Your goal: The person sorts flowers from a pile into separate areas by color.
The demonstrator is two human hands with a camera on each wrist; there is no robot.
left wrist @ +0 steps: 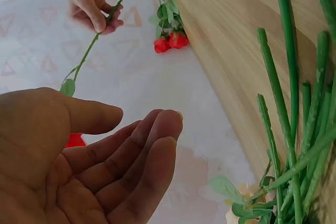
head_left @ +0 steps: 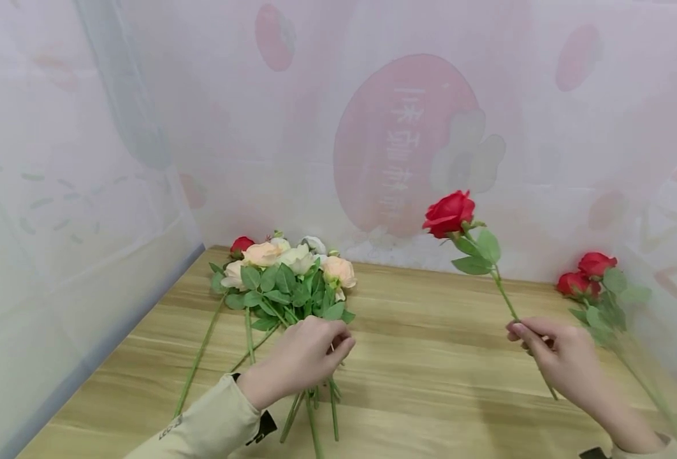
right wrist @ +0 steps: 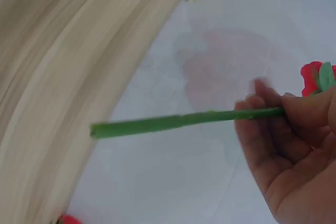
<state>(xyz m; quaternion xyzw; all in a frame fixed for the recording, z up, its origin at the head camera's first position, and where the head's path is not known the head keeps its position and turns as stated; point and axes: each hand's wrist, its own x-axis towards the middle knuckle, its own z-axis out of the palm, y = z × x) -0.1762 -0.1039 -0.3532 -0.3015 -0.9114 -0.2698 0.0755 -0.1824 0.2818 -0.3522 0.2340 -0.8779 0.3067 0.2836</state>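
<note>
My right hand (head_left: 570, 360) pinches the green stem (right wrist: 142, 126) of a red rose (head_left: 450, 215) between thumb and fingers. Its bloom is raised in front of the back wall, tilted to the left, and the stem's lower end sticks out below the hand. Over the stems of a flower pile, my left hand (head_left: 301, 357) holds nothing; its fingers (left wrist: 139, 150) are loosely bent with a gap to the thumb. That pile has peach roses (head_left: 264, 254), cream blooms (head_left: 298, 259) and one red rose (head_left: 241, 245), with many green leaves.
Two more red roses (head_left: 596, 264) lie at the right side of the wooden table (head_left: 419, 331). Several bare stems (left wrist: 283, 129) point toward the front below my left hand. Pale printed cloth (head_left: 292, 127) stands behind and at both sides.
</note>
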